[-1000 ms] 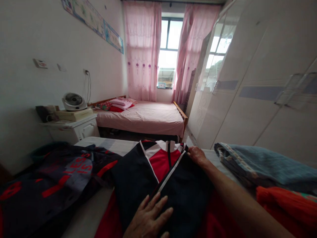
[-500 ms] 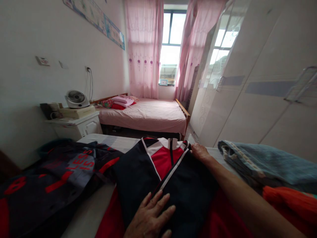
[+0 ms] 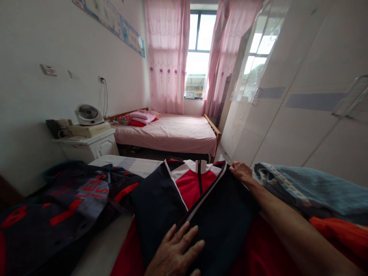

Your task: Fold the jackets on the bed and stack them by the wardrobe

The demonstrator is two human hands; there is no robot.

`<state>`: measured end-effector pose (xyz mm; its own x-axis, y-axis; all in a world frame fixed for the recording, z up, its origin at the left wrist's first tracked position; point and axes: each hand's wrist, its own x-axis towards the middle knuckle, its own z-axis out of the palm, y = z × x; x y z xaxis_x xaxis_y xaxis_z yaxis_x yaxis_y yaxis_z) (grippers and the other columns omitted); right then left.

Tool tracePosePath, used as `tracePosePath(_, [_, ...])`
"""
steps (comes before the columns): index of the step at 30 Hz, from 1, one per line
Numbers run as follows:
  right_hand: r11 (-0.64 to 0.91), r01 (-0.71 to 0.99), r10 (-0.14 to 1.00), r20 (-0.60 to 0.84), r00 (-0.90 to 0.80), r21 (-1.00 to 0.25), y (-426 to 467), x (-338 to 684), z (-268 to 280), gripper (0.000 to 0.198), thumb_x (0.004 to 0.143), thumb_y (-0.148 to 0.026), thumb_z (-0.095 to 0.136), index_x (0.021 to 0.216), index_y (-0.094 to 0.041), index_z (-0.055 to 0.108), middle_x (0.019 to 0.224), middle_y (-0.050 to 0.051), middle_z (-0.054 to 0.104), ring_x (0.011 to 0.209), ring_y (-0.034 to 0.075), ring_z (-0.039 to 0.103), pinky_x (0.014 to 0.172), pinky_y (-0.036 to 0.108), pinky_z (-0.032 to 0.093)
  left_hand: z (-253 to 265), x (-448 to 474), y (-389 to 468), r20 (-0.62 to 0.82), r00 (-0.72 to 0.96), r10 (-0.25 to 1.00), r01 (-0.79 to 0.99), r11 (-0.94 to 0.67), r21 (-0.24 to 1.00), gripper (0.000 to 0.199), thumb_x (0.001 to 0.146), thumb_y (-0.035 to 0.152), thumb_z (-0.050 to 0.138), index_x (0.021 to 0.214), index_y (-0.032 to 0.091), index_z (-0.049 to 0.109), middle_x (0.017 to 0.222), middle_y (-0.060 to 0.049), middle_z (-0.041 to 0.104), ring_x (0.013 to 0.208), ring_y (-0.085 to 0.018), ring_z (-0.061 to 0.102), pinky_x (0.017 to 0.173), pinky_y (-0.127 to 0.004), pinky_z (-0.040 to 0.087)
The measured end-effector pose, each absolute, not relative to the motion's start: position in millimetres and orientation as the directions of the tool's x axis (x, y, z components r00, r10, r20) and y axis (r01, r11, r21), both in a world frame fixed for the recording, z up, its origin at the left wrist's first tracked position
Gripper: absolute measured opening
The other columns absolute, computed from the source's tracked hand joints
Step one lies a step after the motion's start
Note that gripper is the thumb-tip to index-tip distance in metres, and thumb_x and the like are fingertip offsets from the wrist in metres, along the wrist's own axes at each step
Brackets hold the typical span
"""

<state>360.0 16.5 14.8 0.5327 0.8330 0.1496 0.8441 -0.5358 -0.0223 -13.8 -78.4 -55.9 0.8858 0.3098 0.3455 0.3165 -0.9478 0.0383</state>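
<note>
A red, white and navy zip-up jacket [image 3: 218, 207] lies in front of me, its navy sleeves folded across the red front, white piping along them. My left hand [image 3: 178, 249] rests flat on the lower middle of it, fingers spread. At the jacket's upper right corner, my right hand [image 3: 240, 171] has its fingers closed on the navy cloth near the shoulder. The white collar with a dark zip shows between the two sleeves.
A dark garment with red lettering [image 3: 71, 207] lies to the left. On the right sit folded blue jeans [image 3: 313, 188] and an orange garment [image 3: 342, 234]. Beyond are a pink-covered bed [image 3: 172, 132], a white cabinet with a fan [image 3: 88, 114], and a tall white wardrobe [image 3: 287, 126].
My right hand has moved to the right, drawing the jacket's navy sleeve outward and showing more of the white and red collar area. My left hand stays nearly where it was.
</note>
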Motion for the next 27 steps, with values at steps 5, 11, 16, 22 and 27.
tracePosePath(5, [-0.478,0.876,0.84,0.253,0.479,-0.07,9.2,357.0,8.4,0.038,0.091,-0.027,0.029,0.113,-0.017,0.058,0.117,0.013,0.059,0.097,0.022,0.061,0.079,0.03,0.044,-50.0,-14.0,-80.7,0.304,0.9,0.312,0.318,-0.948,0.033,0.055,0.083,0.04,0.056,0.135,0.031,0.04,0.138,-0.005,0.046,0.124,-0.026,0.045,0.098,-0.04,0.043])
tracePosePath(11, [-0.155,0.986,0.968,0.189,0.165,-0.067,8.5,333.9,-19.7,0.05,0.091,-0.046,0.036,0.135,-0.023,0.04,0.142,0.005,0.04,0.131,0.019,0.034,0.105,0.031,0.027,-42.7,-16.2,-85.0,0.301,0.886,0.352,0.336,-0.936,0.105,0.052,0.086,0.04,0.049,0.136,0.032,0.039,0.141,-0.005,0.042,0.126,-0.028,0.043,0.1,-0.045,0.041])
tracePosePath(16, [-0.174,0.98,0.967,0.169,0.19,-0.101,15.6,336.5,-30.6,0.046,0.092,-0.039,0.034,0.133,-0.019,0.043,0.142,0.008,0.039,0.132,0.021,0.031,0.106,0.037,0.025,-42.9,-15.1,-88.9,0.278,0.885,0.373,0.338,-0.926,0.166,0.05,0.086,0.04,0.049,0.134,0.032,0.042,0.14,-0.004,0.043,0.127,-0.027,0.042,0.101,-0.046,0.04])
tracePosePath(22, [-0.325,0.929,0.917,0.182,0.355,-0.177,33.1,343.9,-12.4,0.046,0.091,-0.031,0.037,0.132,-0.01,0.04,0.139,0.018,0.04,0.126,0.025,0.039,0.099,0.035,0.034,7.9,-27.1,-87.7,0.231,0.758,0.61,0.516,-0.777,0.359,0.036,0.087,0.034,0.047,0.122,0.031,0.055,0.136,-0.001,0.049,0.124,-0.021,0.047,0.101,-0.036,0.041])
tracePosePath(27, [-0.368,0.903,0.917,0.075,0.392,-0.22,48.6,344.4,0.0,0.036,0.09,-0.037,0.047,0.117,-0.014,0.052,0.119,0.011,0.056,0.105,0.021,0.055,0.089,0.041,0.044,57.5,-27.1,10.6,0.16,0.595,0.787,0.704,-0.607,0.369,0.04,0.086,0.033,0.05,0.123,0.02,0.054,0.136,-0.006,0.047,0.128,-0.02,0.04,0.109,-0.031,0.028])
